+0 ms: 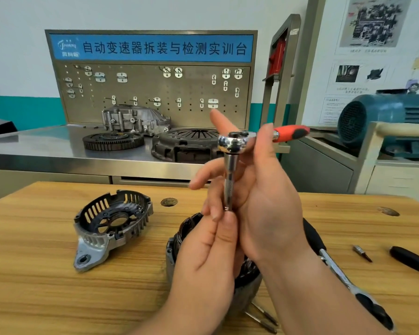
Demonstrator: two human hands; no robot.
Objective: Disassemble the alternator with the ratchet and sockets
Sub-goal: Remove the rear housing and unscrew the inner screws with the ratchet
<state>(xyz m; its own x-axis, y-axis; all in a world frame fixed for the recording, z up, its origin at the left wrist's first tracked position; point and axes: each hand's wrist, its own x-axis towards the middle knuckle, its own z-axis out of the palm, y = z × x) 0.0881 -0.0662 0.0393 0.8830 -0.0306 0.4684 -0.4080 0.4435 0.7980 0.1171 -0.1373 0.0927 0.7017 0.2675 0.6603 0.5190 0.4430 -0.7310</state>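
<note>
I hold a chrome ratchet with a red and black handle raised above the wooden table. A long chrome extension hangs down from its head. My right hand grips the ratchet and the extension. My left hand pinches the lower tip of the extension. Below my hands stands the alternator body with its dark windings, mostly hidden. The removed alternator end cover lies to the left on the table.
A second ratchet lies on the table at the right, beside a small bit and a black tool handle. Thin rods lie near the front edge. Behind, a steel bench carries a flywheel, clutch cover and pegboard.
</note>
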